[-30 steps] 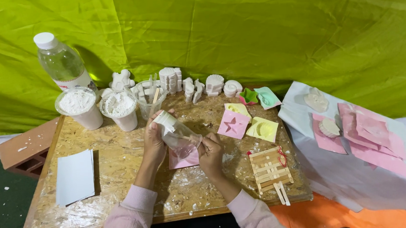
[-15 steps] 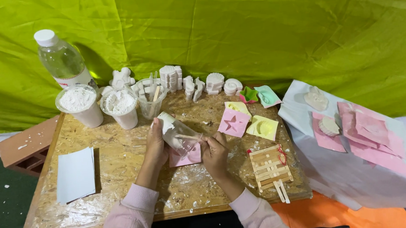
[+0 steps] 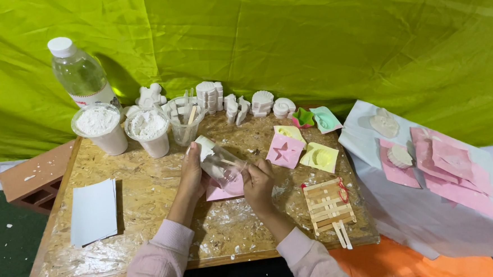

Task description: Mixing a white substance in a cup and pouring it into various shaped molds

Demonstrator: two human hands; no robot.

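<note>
Clear plastic cup (image 3: 221, 163), tipped over pink mould (image 3: 225, 190): left hand (image 3: 192, 172) grips it, right hand (image 3: 258, 181) fingers pinch a stick; next, steady scraping.

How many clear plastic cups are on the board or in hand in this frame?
4: two powder-filled cups at back left, one cup holding sticks beside them, and one tilted cup held in the left hand over a pink mould.
</note>
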